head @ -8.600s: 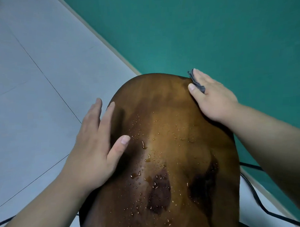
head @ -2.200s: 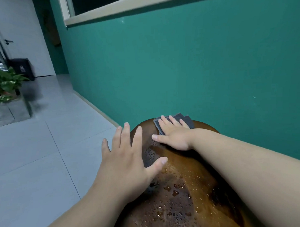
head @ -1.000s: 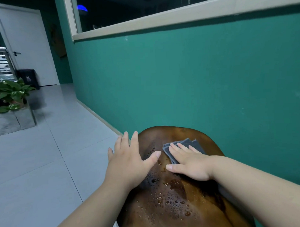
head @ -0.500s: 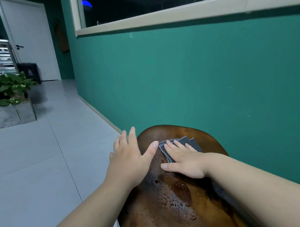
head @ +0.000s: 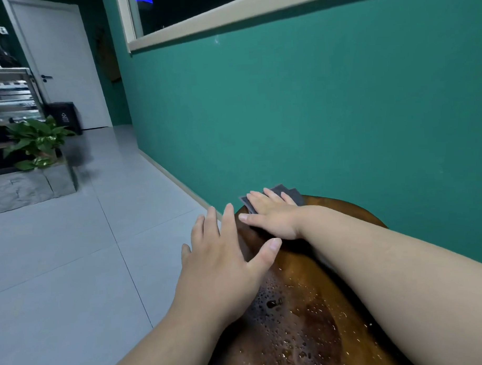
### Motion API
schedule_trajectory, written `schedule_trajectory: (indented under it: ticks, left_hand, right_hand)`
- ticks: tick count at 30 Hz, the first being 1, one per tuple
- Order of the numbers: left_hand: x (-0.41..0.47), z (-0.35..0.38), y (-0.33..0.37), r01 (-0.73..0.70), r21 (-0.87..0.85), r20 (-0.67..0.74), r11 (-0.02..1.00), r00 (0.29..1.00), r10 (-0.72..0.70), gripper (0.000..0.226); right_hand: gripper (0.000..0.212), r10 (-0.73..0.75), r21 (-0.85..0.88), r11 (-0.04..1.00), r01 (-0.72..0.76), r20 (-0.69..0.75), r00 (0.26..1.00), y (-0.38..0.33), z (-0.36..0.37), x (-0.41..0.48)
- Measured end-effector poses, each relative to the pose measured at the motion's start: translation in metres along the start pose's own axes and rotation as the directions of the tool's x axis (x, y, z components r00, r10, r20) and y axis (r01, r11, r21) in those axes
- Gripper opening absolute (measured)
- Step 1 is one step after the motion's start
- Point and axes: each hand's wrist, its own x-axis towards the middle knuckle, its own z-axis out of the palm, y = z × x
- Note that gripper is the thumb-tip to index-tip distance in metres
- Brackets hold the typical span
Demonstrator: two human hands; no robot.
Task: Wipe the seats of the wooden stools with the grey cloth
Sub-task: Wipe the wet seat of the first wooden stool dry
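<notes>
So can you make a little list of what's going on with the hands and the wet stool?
right hand: flat on the grey cloth, at the seat's far edge
left hand: open, resting on the seat's left side
wooden stool seat: dark brown, water drops on the near part
behind: green wall
floor: pale tiles

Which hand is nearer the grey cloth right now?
Right. The right hand lies flat on the grey cloth at the seat's far edge; the left hand rests on the seat's left side, clear of it.
</notes>
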Motion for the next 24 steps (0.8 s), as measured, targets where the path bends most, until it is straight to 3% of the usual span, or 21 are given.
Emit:
schedule_trajectory:
  ticks: [14, 18, 24]
  left_hand:
    - [0.002, 0.002, -0.001, -0.016, 0.026, -0.006, 1.0, 1.0, 0.016, 0.125]
    - [0.001, 0.002, -0.001, -0.016, 0.037, 0.003, 0.999, 1.0, 0.016, 0.112]
    - [0.002, 0.003, 0.002, -0.031, 0.116, -0.002, 0.993, 0.999, 0.032, 0.12]
  right_hand:
    - [0.078, -0.023, 0.008, 1.0, 0.024, -0.026, 0.999, -0.001, 0.002, -0.008]
    - [0.076, -0.043, -0.015, 0.999, 0.043, 0.041, 0.998, 0.006, 0.007, -0.042]
    - [0.067, 0.003, -0.033, 0.999, 0.002, 0.161, 0.987, 0.024, 0.002, -0.116]
